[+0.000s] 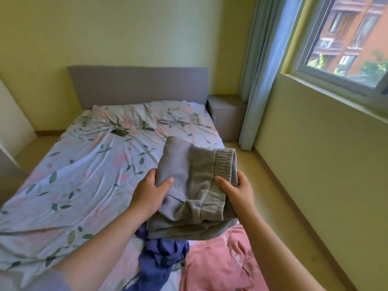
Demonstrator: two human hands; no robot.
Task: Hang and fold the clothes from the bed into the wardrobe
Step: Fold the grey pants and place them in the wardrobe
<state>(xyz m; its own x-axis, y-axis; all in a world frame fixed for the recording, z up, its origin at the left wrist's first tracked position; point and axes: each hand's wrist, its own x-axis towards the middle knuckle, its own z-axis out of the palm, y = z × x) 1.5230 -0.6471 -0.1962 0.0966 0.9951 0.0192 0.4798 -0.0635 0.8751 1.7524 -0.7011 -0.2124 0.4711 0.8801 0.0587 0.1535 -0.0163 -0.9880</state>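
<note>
Nearest to you, at the near edge of the bed, a crumpled purple garment lies beside a pink garment, which occupies the near right corner; the two touch along their shared side. Above them you hold the folded grey garment, a thick stack with a ribbed band along its right side, close to the bed's right edge. Its lower layers overlap the purple garment in view, and whether they rest on it cannot be told. Your left hand grips the stack's left side, thumb on top and the remaining fingers curled underneath, out of sight. Your right hand grips the ribbed side in the same way, thumb pressed on top and the other fingers tucked below the cloth. Both forearms reach in from the near edge. Beyond the stack, the floral sheet is rumpled across the middle of the bed. A small dark object, too indistinct to identify, lies toward the far left. A pillow in matching print sits along the far edge against the grey headboard. A grey bedside cabinet stands at the far right corner, with a blue curtain just beside it and a window in the right wall.
</note>
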